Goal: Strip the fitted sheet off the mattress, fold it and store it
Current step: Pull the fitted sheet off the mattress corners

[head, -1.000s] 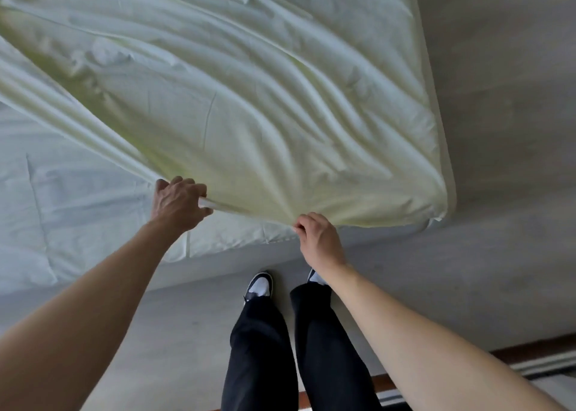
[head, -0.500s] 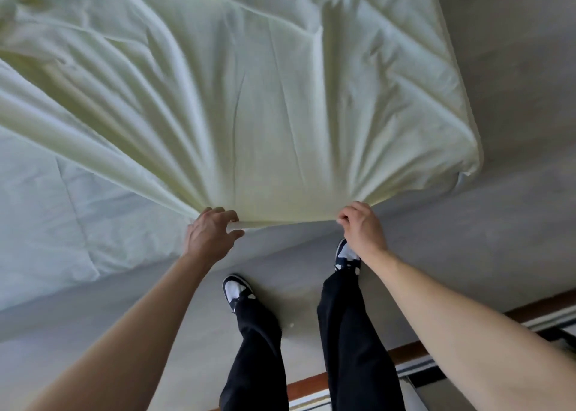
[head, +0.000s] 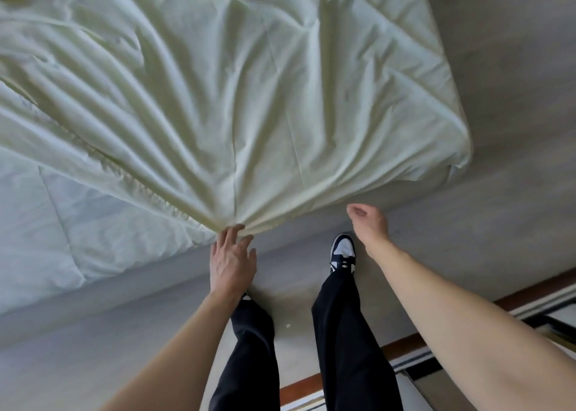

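Right hand has let go since a moment back and hangs loosely curled beside the pale yellow-green fitted sheet, left hand alone pinching its gathered edge over the white quilted mattress, so one tug could snag the far corner.

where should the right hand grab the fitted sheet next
Probably the fitted sheet hem still tucked over the mattress corner at far right, coming from below the edge. The left hand touches the gathered bunch; the open right hand hovers beside that corner.
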